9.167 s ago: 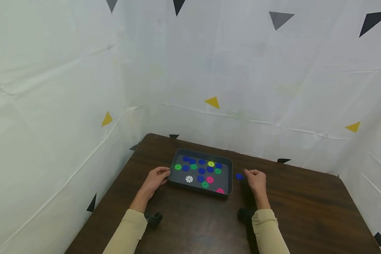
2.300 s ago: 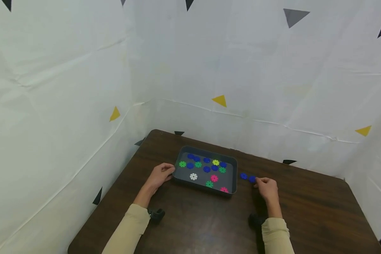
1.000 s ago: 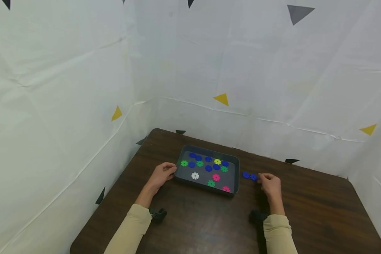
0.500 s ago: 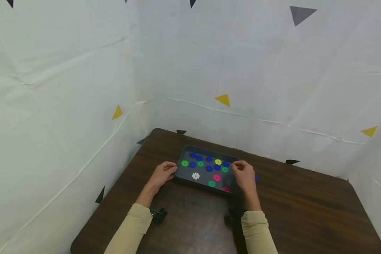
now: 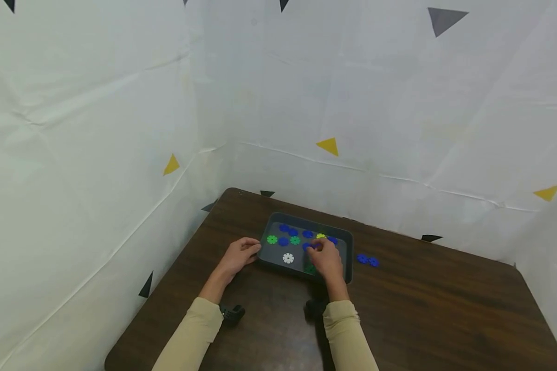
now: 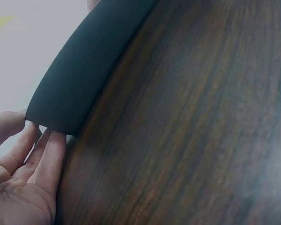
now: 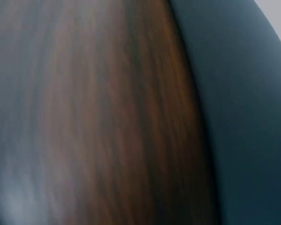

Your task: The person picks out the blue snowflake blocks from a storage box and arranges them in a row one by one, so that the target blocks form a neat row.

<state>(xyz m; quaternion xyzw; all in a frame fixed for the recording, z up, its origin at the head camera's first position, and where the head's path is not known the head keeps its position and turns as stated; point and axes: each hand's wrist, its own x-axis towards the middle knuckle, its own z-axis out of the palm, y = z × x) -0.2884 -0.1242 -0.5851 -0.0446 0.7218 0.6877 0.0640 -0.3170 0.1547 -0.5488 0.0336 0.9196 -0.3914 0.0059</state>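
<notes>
A dark grey tray (image 5: pixel 269 258) on the table holds several notched, flower-shaped discs in blue, green, yellow and white. My left hand (image 5: pixel 238 256) grips the tray's left front corner; in the left wrist view the thumb (image 6: pixel 8 124) lies at the rim and the fingers (image 6: pixel 50 161) touch the wall. Over the tray's right half is my right hand (image 5: pixel 327 259), its fingertips right at a blue disc (image 5: pixel 306 247). Whether it pinches that disc I cannot tell. This hand covers the pink discs' area. Only table and tray wall show in the right wrist view.
Two blue discs, a left one (image 5: pixel 362 258) and a right one (image 5: pixel 373 262), lie side by side on the brown wooden table (image 5: pixel 436 299), right of the tray. A white sheet with triangles (image 5: pixel 376 103) hangs behind and at the sides.
Earlier, the right hand set a second blue disc beside the first on the table. It has since let go and moved left over the tray. The left hand keeps its hold.
</notes>
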